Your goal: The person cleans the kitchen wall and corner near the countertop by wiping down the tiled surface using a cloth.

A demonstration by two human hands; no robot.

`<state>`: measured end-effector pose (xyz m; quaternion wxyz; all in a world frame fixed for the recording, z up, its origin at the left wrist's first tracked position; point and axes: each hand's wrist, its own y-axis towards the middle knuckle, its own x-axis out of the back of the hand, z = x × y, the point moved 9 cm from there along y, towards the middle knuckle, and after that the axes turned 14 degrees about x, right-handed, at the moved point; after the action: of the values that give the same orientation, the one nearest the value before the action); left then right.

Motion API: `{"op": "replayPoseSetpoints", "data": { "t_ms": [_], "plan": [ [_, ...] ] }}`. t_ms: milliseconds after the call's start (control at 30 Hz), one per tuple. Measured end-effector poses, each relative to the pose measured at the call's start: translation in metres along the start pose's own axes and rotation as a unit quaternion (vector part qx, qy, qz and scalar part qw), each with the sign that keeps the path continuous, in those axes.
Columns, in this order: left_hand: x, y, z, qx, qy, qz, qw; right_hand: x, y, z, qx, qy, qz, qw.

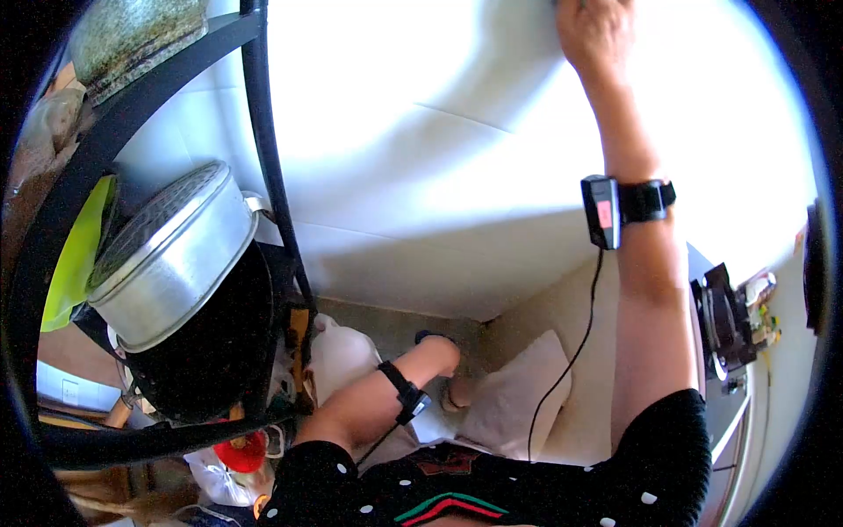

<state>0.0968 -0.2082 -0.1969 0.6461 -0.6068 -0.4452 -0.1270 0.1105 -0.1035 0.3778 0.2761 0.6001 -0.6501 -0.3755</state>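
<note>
My right hand (599, 31) is raised against the bright white wall (378, 114) at the top edge. Its fingers are cut off by the frame, so whether it holds anything cannot be seen. Low in the middle, my left hand (442, 355) is bent away from view beside a small dark item (429, 335); its fingers are hidden. Each forearm wears a black strap with a small device and a cable. Near my left forearm lies a whitish bag-like thing (342, 353), and a pale cloth-like piece (522, 395) is right of that hand.
On the left a black metal rack (263, 114) holds a large silver pot (189, 263) and a green plastic item (79, 263). A red round object (239, 452) and a white plastic bag (215, 479) are below. Dark appliances (724, 321) stand at the right.
</note>
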Motion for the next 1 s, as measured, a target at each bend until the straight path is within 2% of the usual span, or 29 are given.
{"op": "replayPoseSetpoints", "data": {
  "t_ms": [67, 100, 133, 200, 233, 267, 300, 333, 367, 433, 533, 633, 700, 800, 833, 867, 900, 933, 1000],
  "plan": [
    [-0.004, 0.009, 0.001, -0.004, -0.005, 0.004, 1.0, -0.019, 0.015, 0.027, 0.003, 0.028, -0.016, 0.999],
    [-0.007, 0.015, 0.001, -0.012, -0.006, 0.006, 1.0, -0.027, 0.02, 0.047, 0.035, 0.023, -0.024, 0.999],
    [-0.005, 0.015, 0.003, -0.008, -0.008, 0.008, 1.0, -0.033, 0.025, 0.067, 0.047, 0.095, -0.054, 0.993],
    [-0.002, 0.012, 0.005, 0.009, -0.018, 0.007, 1.0, -0.045, 0.025, 0.118, 0.112, 0.135, -0.053, 0.983],
    [-0.005, 0.019, 0.005, 0.012, -0.019, 0.009, 1.0, -0.068, 0.025, 0.14, 0.118, 0.136, 0.019, 0.983],
    [-0.012, 0.029, 0.004, 0.001, -0.015, 0.01, 1.0, -0.075, 0.018, 0.162, 0.123, 0.211, 0.033, 0.969],
    [-0.015, 0.035, 0.004, -0.01, -0.01, 0.009, 1.0, -0.112, -0.008, 0.189, 0.088, 0.313, 0.189, 0.927],
    [-0.015, 0.033, 0.007, -0.007, -0.011, 0.009, 1.0, -0.099, -0.019, 0.216, 0.186, 0.227, 0.064, 0.954],
    [-0.011, 0.028, 0.01, 0.0, -0.022, -0.001, 1.0, -0.092, -0.033, 0.24, 0.222, 0.182, 0.062, 0.956],
    [-0.004, 0.02, 0.015, 0.008, -0.033, -0.014, 0.999, -0.099, -0.081, 0.286, 0.277, 0.242, 0.145, 0.918],
    [0.003, 0.012, 0.027, 0.029, -0.06, -0.025, 0.997, -0.084, -0.146, 0.317, 0.358, 0.275, 0.251, 0.856],
    [-0.002, 0.008, 0.027, 0.01, -0.027, -0.04, 0.999, -0.063, -0.184, 0.3, 0.377, 0.28, 0.32, 0.823],
    [0.007, 0.0, 0.032, 0.022, -0.071, -0.053, 0.996, -0.052, -0.196, 0.272, 0.384, 0.274, 0.343, 0.813],
    [-0.004, 0.016, 0.029, 0.013, -0.023, -0.034, 0.999, -0.047, -0.172, 0.198, 0.308, 0.206, 0.321, 0.872],
    [-0.006, 0.019, 0.025, -0.01, -0.016, -0.054, 0.998, -0.045, -0.151, 0.168, 0.272, 0.201, 0.254, 0.906],
    [0.001, 0.011, 0.022, 0.01, -0.008, -0.051, 0.999, -0.033, -0.118, 0.139, 0.24, 0.14, 0.212, 0.937],
    [0.008, -0.003, 0.017, 0.005, -0.004, -0.045, 0.999, -0.041, -0.094, 0.115, 0.207, 0.044, 0.252, 0.944],
    [0.013, -0.011, 0.015, 0.0, -0.001, -0.039, 0.999, -0.039, -0.067, 0.09, 0.155, 0.023, 0.244, 0.957],
    [0.003, -0.002, 0.014, -0.008, 0.003, -0.037, 0.999, -0.023, -0.008, 0.054, 0.121, 0.026, 0.103, 0.987]
  ]
}}
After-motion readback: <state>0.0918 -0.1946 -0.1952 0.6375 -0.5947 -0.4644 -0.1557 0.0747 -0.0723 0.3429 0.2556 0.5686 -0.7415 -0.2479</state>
